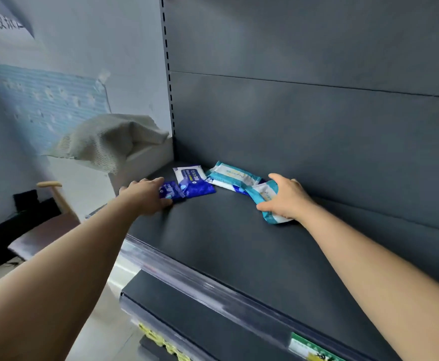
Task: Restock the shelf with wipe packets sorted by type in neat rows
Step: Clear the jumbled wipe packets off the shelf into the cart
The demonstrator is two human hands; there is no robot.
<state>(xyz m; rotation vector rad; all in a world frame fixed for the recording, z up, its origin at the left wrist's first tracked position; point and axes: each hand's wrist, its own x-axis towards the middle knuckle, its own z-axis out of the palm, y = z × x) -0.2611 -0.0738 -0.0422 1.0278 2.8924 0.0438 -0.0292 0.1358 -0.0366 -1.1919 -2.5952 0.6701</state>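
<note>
Several wipe packets lie at the back left of a dark grey shelf [226,243]. My left hand [145,196] holds a small dark blue packet [171,192] at the shelf's left edge. Beside it lies a blue-and-white packet [193,179]. Further right, a teal-and-white packet [232,175] lies flat on another one. My right hand [284,198] grips a second teal-and-white packet [265,195], which sits bent under my palm on the shelf.
The shelf's back panel [317,126] rises right behind the packets. A clear price rail [213,285] runs along the front edge, with a lower shelf [187,316] beneath. Left of the unit are a white box with a grey cloth [109,142] and a chair [44,230].
</note>
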